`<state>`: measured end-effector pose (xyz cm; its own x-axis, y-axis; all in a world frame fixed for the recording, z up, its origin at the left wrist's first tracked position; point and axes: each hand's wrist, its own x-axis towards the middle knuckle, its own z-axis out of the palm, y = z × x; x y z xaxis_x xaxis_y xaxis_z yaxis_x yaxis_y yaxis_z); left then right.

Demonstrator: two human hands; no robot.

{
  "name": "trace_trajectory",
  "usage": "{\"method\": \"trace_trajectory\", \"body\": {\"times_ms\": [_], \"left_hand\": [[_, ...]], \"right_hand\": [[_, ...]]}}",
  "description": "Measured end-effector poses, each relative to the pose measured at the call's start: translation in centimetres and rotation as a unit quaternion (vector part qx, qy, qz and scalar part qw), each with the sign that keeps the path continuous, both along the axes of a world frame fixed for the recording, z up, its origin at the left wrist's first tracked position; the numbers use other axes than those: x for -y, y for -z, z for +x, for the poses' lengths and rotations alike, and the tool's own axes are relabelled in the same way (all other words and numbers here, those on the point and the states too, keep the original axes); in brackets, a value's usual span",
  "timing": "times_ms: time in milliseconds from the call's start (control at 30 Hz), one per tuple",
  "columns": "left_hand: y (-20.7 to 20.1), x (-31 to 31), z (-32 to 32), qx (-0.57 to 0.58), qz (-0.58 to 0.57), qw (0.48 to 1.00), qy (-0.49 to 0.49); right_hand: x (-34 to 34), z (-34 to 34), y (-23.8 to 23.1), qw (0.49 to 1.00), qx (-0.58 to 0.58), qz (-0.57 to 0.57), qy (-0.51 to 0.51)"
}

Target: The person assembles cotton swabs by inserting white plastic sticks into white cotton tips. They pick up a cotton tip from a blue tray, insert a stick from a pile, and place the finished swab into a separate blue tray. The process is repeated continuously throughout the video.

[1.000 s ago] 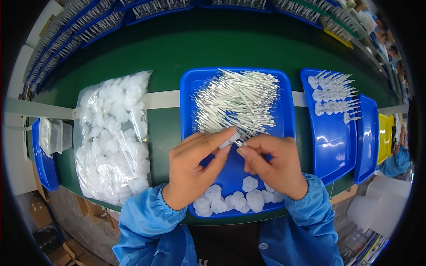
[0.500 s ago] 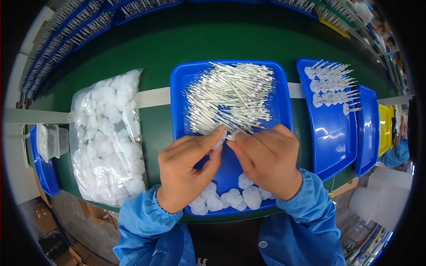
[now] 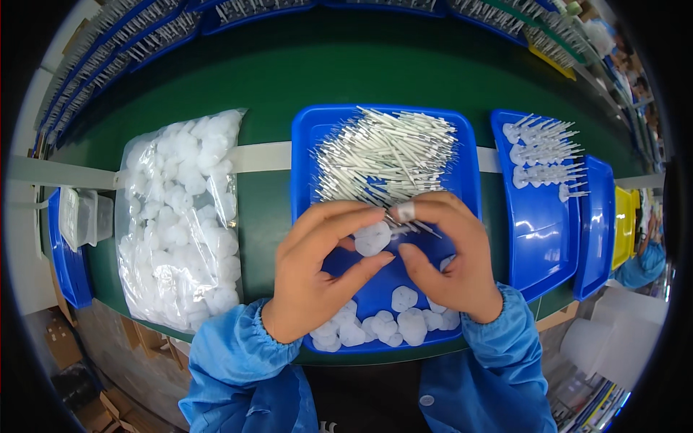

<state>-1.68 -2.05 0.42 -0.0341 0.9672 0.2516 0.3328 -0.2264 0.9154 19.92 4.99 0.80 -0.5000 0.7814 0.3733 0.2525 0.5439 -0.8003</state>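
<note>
My left hand (image 3: 317,267) pinches a thin, frosted white scalloped disc (image 3: 372,238) by its edge above the middle blue tray (image 3: 299,169). Close by on the right, my right hand (image 3: 455,252) has its thumb and index finger apart, white tape round the index finger. That fingertip is near the disc's upper edge; whether it touches a thin rod there I cannot tell. Under and beyond the hands lies a heap of slim white rods with metal ends (image 3: 390,155). More frosted discs (image 3: 411,326) lie along the tray's near side.
On the left lies a clear bag of white discs (image 3: 180,224), with plastic boxes (image 3: 83,216) beyond it. A blue tray at right (image 3: 538,245) bears rows of discs with rods attached (image 3: 545,151). Racks of filled blue trays (image 3: 253,14) line the back. Another person's sleeve (image 3: 642,265) shows far right.
My hands have moved slightly apart, and the disc in my left hand has turned its flat face into view. My right thumb and index finger have spread. The whole view has shifted slightly.
</note>
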Motion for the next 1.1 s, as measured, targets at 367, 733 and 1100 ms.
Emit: {"method": "trace_trajectory", "body": {"times_ms": [367, 733, 1100], "left_hand": [[0.4, -0.3, 0.2, -0.091, 0.12, 0.989, 0.01], [0.7, -0.1, -0.1, -0.128, 0.141, 0.981, 0.021], [0.8, 0.1, -1.5, -0.039, 0.132, 0.987, 0.078]], "right_hand": [[0.8, 0.4, 0.9, 0.976, -0.093, -0.188, -0.061], [0.8, 0.2, 0.7, 0.951, -0.137, -0.262, -0.088], [0.7, 2.4, -0.4, 0.971, -0.057, -0.224, 0.063]]}}
